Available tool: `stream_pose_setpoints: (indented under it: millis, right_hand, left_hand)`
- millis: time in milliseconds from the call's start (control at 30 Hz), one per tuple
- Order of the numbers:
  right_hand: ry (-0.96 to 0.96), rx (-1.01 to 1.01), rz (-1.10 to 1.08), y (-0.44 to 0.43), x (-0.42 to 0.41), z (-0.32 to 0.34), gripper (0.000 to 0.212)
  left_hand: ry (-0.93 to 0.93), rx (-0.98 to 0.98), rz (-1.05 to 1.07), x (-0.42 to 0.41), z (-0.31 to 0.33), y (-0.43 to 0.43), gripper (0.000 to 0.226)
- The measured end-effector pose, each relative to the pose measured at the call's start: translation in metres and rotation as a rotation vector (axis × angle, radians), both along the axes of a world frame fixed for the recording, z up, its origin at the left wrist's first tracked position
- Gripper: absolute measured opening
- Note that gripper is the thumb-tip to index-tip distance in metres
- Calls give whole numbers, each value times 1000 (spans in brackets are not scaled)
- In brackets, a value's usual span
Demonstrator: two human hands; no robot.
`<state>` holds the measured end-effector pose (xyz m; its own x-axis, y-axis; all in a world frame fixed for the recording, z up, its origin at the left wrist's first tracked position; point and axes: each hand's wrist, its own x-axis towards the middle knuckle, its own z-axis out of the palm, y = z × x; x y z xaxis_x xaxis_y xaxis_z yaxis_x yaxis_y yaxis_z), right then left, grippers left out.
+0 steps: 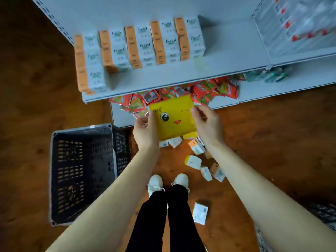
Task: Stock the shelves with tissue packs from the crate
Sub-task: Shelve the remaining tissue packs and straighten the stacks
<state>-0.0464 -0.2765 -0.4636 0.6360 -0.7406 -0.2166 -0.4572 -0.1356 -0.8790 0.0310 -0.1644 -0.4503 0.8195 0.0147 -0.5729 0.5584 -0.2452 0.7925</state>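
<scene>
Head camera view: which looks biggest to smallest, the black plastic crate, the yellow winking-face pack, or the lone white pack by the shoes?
Largest: black plastic crate. Next: yellow winking-face pack, held nearer the camera, so flattered. Smallest: lone white pack by the shoes.

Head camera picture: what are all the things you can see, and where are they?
Winking-face tissue pack: one, yellow, held in front of the shelves.
Facial tissue packs: five stacks, white and orange, upper shelf.
Snack packets: many, red, lower shelf.
Clear packages: blurred, red spots, shelf at right.
Crate: one, black, floor at left.
Small packs: several, white and orange, floor near the feet.
Shoes: two, white, floor.
Left hand: grips the yellow pack's left edge.
Right hand: grips its right edge.
</scene>
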Motion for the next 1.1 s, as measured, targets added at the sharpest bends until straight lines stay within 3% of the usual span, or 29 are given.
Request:
stream_pose_setpoints:
  millis: [333, 600, 867, 1100]
  right_hand:
    - [-162, -21, 77, -8, 29, 152, 15]
    - [-277, 18, 128, -8, 60, 220, 25]
    - [-336, 102, 167, -4, 124, 267, 7]
    - [-287, 194, 374, -1, 200, 288, 13]
  left_hand:
    - [-59, -170, 48, 23, 140, 3, 21]
    - [-185, -275, 26, 46, 217, 14, 11]
    - [-374, -285, -105, 95, 267, 34, 44]
    - [-537, -128, -380, 172, 275, 46, 46]
